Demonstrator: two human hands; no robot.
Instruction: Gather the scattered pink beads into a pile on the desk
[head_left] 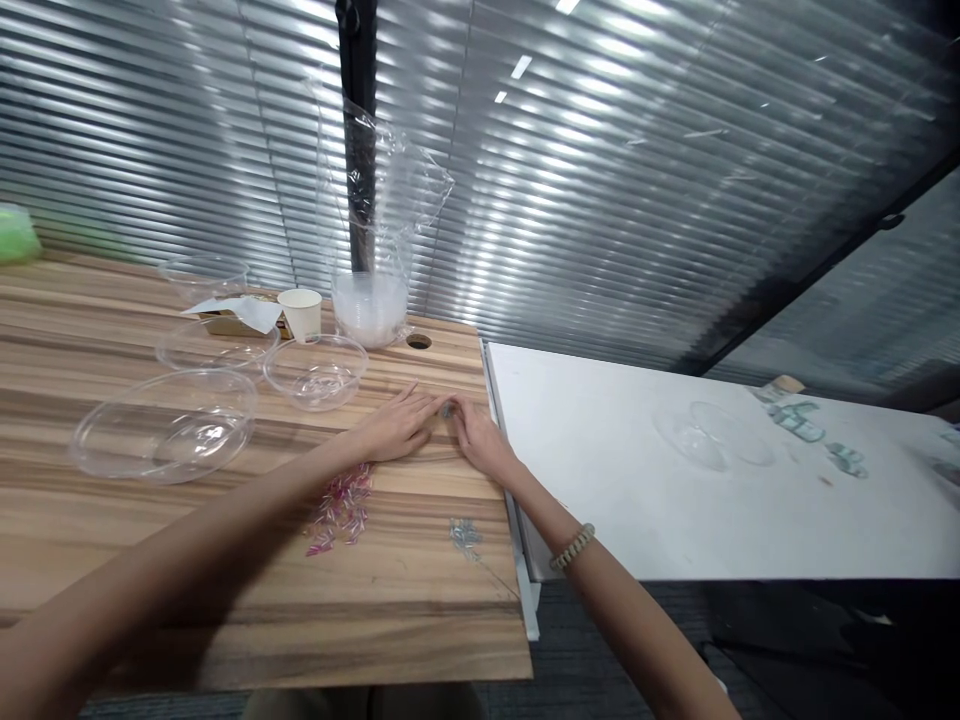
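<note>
My left hand [401, 425] lies on the wooden table with its fingers stretched out and apart. Its index fingertip meets my right hand [480, 440], whose fingers curl around a few small grey-blue pieces [448, 409]; their exact kind is too small to tell. Under my left forearm is a scattered heap of small pink tube-shaped pieces [345, 508], partly covered by the arm. A smaller heap of grey-blue tube-shaped pieces [465, 537] lies nearer to me, left of my right forearm. A clear plastic bowl [319, 385] stands just beyond my left hand.
More clear bowls [169, 425] stand at left. Behind are a white paper cup [301, 315], a small box [225, 322] with tissue, and stacked bowls [371, 310] in a plastic bag. A white table [600, 480] adjoins at right, bearing clear lids [712, 438] and green-patterned packets [799, 420].
</note>
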